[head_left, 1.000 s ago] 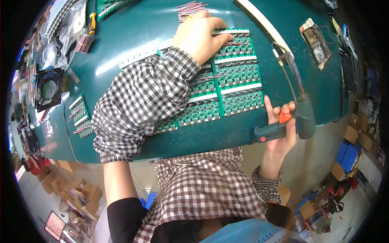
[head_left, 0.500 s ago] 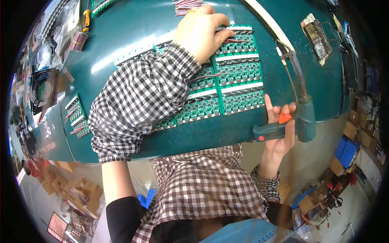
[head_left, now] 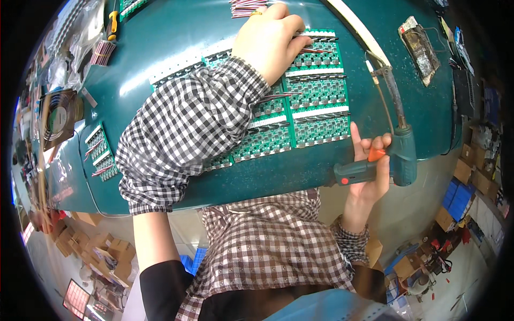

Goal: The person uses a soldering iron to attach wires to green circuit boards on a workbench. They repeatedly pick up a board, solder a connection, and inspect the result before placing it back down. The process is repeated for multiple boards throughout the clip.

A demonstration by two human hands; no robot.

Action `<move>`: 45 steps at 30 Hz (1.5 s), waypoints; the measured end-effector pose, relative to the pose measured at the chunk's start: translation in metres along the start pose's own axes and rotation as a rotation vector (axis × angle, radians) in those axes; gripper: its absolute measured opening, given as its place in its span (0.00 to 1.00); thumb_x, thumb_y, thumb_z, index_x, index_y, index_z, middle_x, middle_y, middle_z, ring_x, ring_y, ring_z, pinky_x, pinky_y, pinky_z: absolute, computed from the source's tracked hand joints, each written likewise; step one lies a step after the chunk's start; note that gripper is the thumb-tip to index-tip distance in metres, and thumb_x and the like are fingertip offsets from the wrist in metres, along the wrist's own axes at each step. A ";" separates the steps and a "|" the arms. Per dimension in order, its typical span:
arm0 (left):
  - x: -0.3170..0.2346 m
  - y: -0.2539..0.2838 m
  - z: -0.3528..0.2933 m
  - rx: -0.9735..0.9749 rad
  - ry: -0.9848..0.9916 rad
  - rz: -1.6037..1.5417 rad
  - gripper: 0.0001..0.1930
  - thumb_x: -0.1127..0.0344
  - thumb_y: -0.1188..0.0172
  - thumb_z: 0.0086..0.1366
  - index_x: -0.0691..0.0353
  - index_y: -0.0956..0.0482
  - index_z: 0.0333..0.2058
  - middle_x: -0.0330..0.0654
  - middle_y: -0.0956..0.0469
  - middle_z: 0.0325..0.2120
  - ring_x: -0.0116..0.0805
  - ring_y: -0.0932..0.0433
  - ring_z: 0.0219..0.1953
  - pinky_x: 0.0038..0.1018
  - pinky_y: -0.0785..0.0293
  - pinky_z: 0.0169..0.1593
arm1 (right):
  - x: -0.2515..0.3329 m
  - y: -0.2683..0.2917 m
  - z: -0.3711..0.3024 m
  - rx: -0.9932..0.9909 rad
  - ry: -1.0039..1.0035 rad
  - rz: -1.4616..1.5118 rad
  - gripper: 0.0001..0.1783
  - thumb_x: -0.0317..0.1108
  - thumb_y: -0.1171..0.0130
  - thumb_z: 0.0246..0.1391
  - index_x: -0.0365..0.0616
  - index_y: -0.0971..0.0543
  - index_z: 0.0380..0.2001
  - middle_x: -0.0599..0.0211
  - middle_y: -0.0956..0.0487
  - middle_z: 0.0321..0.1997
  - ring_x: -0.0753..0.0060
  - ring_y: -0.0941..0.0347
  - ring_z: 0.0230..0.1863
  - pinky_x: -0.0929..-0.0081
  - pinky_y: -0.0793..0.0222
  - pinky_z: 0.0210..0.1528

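Note:
My left hand (head_left: 270, 40) reaches over the far part of a block of green circuit boards (head_left: 318, 91). Its thumb and forefinger are pinched together, and whatever lies between them is hidden. Just beside the fingertips a short red and dark wire (head_left: 319, 51) lies across the board. Another short wire (head_left: 281, 95) crosses the boards nearer to me. My right hand (head_left: 369, 166) is wrapped round the handle of a green soldering gun (head_left: 404, 155) with an orange trigger, to the right of the boards. Its metal tip points away from me. My checked left sleeve covers part of the boards.
A bundle of wires (head_left: 247, 7) lies beyond my left hand. To the left are a small wired board (head_left: 101, 152), a black fan (head_left: 60, 119), another wire bundle (head_left: 103, 52) and a yellow-handled screwdriver (head_left: 112, 25). A soiled metal holder (head_left: 420, 51) sits at right.
My left hand has shifted very slightly away and to the right, still pinched. The soldering gun in my right hand has barely moved.

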State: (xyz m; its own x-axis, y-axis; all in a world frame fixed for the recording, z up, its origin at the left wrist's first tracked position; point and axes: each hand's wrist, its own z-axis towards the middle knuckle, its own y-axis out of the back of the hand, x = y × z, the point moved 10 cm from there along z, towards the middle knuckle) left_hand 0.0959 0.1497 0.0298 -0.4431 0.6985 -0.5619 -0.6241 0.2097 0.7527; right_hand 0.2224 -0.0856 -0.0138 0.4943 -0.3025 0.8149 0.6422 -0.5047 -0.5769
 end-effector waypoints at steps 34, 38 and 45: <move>-0.074 -0.018 -0.075 0.166 0.522 -1.144 0.14 0.77 0.43 0.61 0.68 0.28 0.46 0.42 0.22 0.37 0.27 0.23 0.40 0.22 0.26 0.44 | 0.108 0.059 0.013 -0.294 0.138 -0.198 0.19 0.39 0.53 0.62 0.31 0.32 0.44 0.57 0.25 0.34 0.58 0.21 0.37 0.68 0.18 0.29; -0.088 -0.037 -0.072 0.237 0.720 -1.414 0.13 0.69 0.43 0.64 0.66 0.27 0.46 0.41 0.22 0.36 0.26 0.23 0.36 0.19 0.27 0.39 | 0.072 0.030 -0.016 -0.150 0.002 0.003 0.23 0.47 0.52 0.61 0.33 0.32 0.41 0.60 0.27 0.32 0.61 0.22 0.35 0.71 0.18 0.26; -0.082 -0.044 -0.085 0.124 0.860 -1.672 0.11 0.65 0.43 0.65 0.64 0.25 0.42 0.37 0.23 0.33 0.20 0.25 0.31 0.16 0.27 0.36 | 0.044 -0.002 -0.035 0.001 -0.092 0.030 0.24 0.48 0.50 0.60 0.34 0.33 0.41 0.61 0.27 0.31 0.61 0.23 0.33 0.70 0.19 0.25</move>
State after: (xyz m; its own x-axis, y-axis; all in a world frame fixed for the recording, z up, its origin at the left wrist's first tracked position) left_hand 0.1051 0.0253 0.0131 0.3079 -0.7296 -0.6106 -0.6695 0.2898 -0.6839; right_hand 0.2222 -0.1265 0.0248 0.5648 -0.2417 0.7890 0.6269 -0.4961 -0.6007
